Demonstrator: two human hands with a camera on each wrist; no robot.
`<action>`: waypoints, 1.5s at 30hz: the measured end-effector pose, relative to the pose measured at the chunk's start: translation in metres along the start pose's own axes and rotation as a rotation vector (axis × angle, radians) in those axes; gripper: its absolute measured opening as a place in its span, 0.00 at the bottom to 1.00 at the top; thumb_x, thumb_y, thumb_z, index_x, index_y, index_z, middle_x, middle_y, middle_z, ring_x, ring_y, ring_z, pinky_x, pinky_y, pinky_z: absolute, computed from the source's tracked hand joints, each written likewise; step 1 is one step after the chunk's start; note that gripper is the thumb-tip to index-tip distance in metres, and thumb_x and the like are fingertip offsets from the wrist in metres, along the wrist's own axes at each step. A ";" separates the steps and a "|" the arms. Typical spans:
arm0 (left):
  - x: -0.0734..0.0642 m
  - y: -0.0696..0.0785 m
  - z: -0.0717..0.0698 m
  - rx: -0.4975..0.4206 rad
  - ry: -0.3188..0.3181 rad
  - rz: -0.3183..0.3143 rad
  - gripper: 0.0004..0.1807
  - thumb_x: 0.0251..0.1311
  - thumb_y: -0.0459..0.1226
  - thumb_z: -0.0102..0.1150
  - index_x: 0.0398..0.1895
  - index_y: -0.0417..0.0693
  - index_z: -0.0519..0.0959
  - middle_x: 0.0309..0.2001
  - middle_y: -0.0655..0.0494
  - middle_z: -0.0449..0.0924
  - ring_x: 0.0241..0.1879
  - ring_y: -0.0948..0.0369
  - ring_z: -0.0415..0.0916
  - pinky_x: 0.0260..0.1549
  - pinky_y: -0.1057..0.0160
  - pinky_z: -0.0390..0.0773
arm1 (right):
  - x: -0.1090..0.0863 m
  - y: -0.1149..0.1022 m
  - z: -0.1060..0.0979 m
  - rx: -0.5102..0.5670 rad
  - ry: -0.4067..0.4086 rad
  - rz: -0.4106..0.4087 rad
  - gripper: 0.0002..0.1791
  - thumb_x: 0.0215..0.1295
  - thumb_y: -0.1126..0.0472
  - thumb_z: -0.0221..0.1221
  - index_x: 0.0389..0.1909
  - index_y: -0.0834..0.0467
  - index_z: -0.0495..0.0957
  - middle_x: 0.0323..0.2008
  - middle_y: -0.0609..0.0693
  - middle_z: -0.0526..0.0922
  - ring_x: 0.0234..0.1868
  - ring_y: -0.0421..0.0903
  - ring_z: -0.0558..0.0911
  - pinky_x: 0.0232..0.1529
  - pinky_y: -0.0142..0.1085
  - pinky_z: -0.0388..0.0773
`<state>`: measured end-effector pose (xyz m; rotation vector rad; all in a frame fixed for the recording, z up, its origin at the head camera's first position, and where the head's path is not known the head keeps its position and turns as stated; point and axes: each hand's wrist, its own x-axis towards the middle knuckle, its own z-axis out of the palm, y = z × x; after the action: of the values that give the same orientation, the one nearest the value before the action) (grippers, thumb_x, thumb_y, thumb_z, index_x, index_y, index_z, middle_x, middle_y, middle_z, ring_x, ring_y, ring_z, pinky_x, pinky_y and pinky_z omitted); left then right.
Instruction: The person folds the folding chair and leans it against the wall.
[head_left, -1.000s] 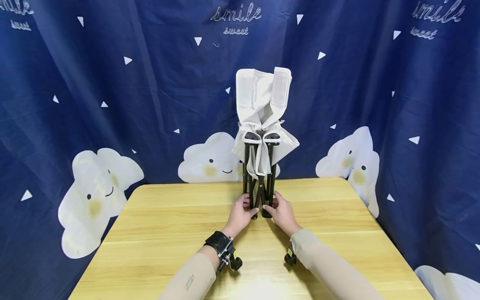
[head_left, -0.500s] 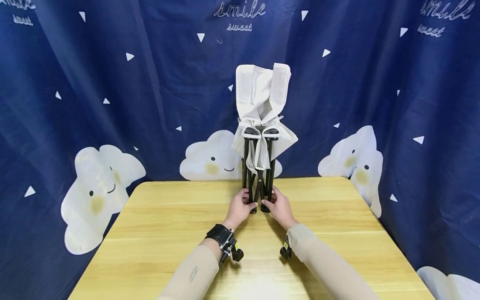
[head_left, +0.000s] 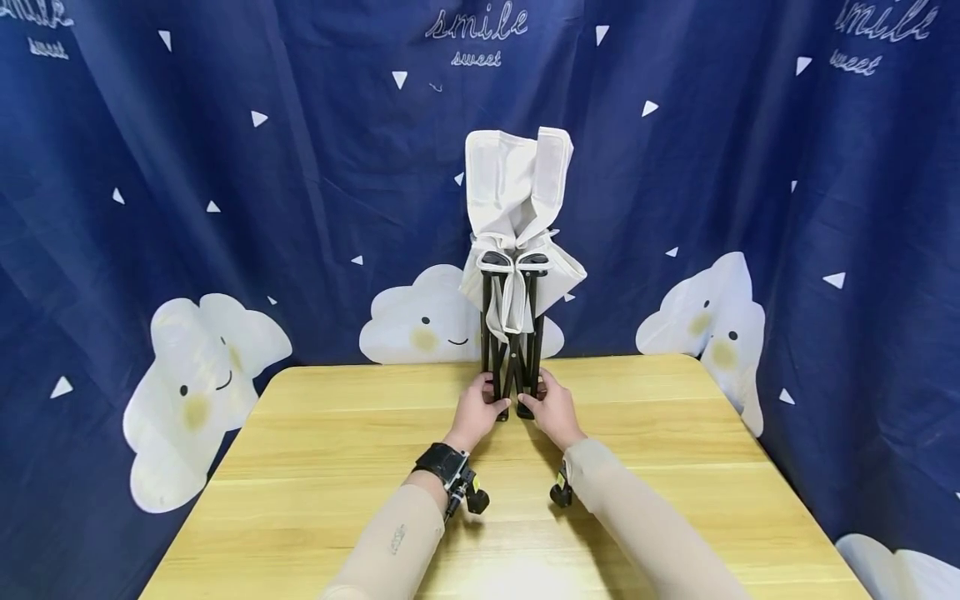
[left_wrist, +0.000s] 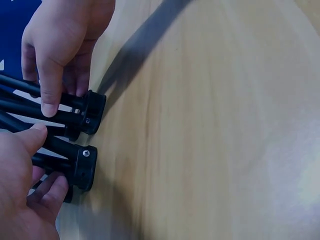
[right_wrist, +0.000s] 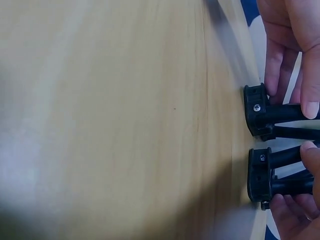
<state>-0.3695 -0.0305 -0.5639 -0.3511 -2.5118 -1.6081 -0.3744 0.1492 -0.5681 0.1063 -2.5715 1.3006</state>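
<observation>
A folded camp chair stands upright near the table's far edge, its white fabric [head_left: 501, 187] bunched at the top above crossed black legs [head_left: 497, 358]. My left hand [head_left: 472, 414] grips the left legs low down, thumb in front and fingers behind. On the other side my right hand [head_left: 557, 412] holds the right legs the same way. Black plastic feet show in the left wrist view, one left foot [left_wrist: 86, 167] below my left thumb and one right foot [left_wrist: 93, 112] beside my right hand. A narrow gap separates the two front feet. Folds of fabric partly hide the upper legs.
The wooden table [head_left: 337, 467] has rounded far corners. A dark blue curtain [head_left: 315, 217] with clouds and white triangles hangs behind it and along both sides. Each wrist carries a small black camera [head_left: 477, 498].
Both hands and the chair have shifted slightly left and a little farther back over the table. Both grips stay the same. The head view has also moved slightly.
</observation>
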 end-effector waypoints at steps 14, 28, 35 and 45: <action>0.008 -0.007 -0.005 0.022 0.012 -0.022 0.30 0.68 0.30 0.72 0.70 0.33 0.73 0.51 0.34 0.85 0.50 0.43 0.89 0.50 0.50 0.90 | 0.009 -0.004 0.009 0.016 -0.012 0.005 0.33 0.70 0.63 0.73 0.73 0.61 0.75 0.44 0.61 0.90 0.48 0.58 0.90 0.51 0.52 0.88; 0.011 -0.007 -0.008 0.052 0.027 -0.055 0.33 0.69 0.32 0.72 0.74 0.34 0.71 0.54 0.31 0.84 0.53 0.40 0.87 0.54 0.44 0.88 | 0.014 -0.007 0.014 0.037 -0.013 0.031 0.36 0.71 0.63 0.72 0.77 0.62 0.72 0.46 0.63 0.89 0.50 0.59 0.89 0.52 0.52 0.88; 0.013 -0.002 -0.009 0.081 0.008 -0.080 0.34 0.72 0.33 0.69 0.76 0.33 0.68 0.56 0.30 0.83 0.57 0.39 0.85 0.57 0.43 0.87 | 0.019 -0.007 0.015 0.037 -0.018 0.040 0.34 0.72 0.63 0.71 0.76 0.60 0.73 0.46 0.63 0.89 0.48 0.58 0.89 0.51 0.52 0.88; 0.016 -0.006 -0.012 0.109 -0.015 -0.067 0.35 0.71 0.33 0.70 0.76 0.32 0.68 0.54 0.30 0.84 0.56 0.40 0.86 0.57 0.43 0.86 | 0.021 -0.009 0.011 0.012 -0.052 0.075 0.37 0.72 0.62 0.71 0.77 0.64 0.70 0.50 0.64 0.88 0.51 0.59 0.89 0.55 0.53 0.88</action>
<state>-0.3863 -0.0415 -0.5602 -0.2692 -2.6360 -1.4886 -0.3955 0.1355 -0.5617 0.0466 -2.6351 1.3578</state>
